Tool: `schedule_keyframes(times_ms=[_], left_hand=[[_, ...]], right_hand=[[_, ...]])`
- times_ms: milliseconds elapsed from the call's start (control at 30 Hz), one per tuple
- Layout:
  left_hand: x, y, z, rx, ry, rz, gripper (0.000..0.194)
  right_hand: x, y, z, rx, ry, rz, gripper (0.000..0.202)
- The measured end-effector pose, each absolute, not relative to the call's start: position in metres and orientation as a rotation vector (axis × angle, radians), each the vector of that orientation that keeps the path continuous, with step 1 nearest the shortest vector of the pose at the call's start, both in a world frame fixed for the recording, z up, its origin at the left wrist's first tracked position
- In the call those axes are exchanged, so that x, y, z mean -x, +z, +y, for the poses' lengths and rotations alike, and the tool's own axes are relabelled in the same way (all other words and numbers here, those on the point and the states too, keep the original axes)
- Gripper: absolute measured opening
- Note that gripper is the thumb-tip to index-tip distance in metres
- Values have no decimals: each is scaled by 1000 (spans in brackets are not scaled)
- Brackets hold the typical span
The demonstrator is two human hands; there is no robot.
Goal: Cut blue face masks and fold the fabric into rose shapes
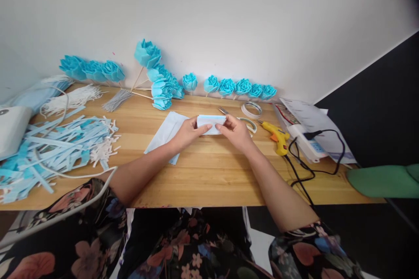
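Observation:
Between my two hands is a folded pale blue face mask (pixel 211 120), held level above the wooden table (pixel 203 174). My left hand (pixel 189 133) pinches its left end, the thumb lying across the front. My right hand (pixel 236 130) grips the right end in the same way, with its fingers behind the mask. Under and beside my left hand, flat light blue mask pieces (pixel 165 133) lie on the tabletop. Scissors (pixel 250 125) with pale handles are just behind my right hand, partly hidden by it.
Blue flowers on sticks (pixel 225 87) line the wall. Cut strips (pixel 65 144) and white ear loops (pixel 73 99) are heaped at left, near grey wires (pixel 117 100). At right are a tape roll (pixel 251 110), a yellow glue gun (pixel 276 136), a power strip (pixel 307 144) and black cords.

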State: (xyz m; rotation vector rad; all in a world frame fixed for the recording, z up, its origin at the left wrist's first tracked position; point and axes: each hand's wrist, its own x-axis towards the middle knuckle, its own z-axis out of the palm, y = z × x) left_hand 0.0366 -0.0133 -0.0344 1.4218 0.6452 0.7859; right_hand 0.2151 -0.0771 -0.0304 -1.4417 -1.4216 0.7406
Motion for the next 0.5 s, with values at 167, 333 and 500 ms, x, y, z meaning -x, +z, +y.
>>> schedule_keyframes(times_ms=[167,333,500], left_hand=[[-37,-37,-13,-1420,680,702,30],[-36,-35,-14,-1411,707,698,29],[-35,-34,-14,-1410,706,712,30]], right_hand=[[-214,-27,-77,1428,566,-1464,22],[-214,-23,-79,1311,361,-1420,18],[-216,-23,-79,1294,275,-1516,8]])
